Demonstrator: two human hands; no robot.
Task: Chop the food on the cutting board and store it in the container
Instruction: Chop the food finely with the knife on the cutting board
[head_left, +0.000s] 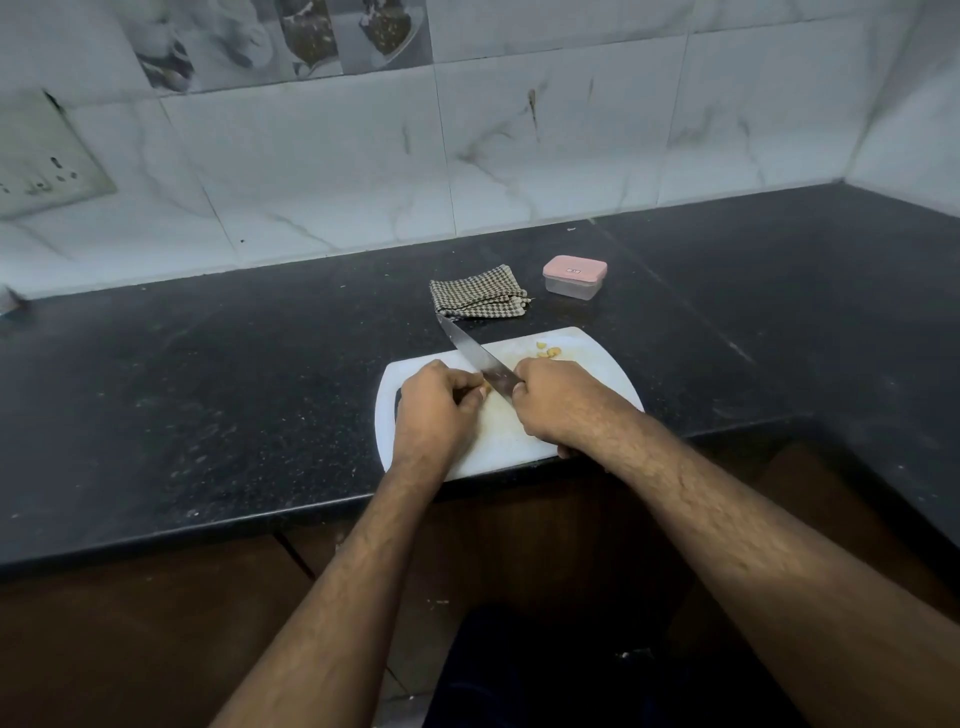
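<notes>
From the head camera there are two hands, one knife, one cutting board, one cloth and one container; the right hand (558, 402) is curled round the handle of the knife (478, 358), its blade slanting away and leftward with the tip just short of the cloth (478, 293); the left hand (436, 410) lies close beside the blade, fingers bent and pinching a small yellowish piece of food (487, 388) against the cutting board (587, 358); both hands rest on that white board, which sits at the near edge of the dark counter (208, 389); beyond the right hand, on the far part of the board, lies a small heap of cut pieces (548, 352), too small to count; further off, beyond the board, stands the container (574, 277), clear with its pink lid on, just right of the folded checked cloth.
</notes>
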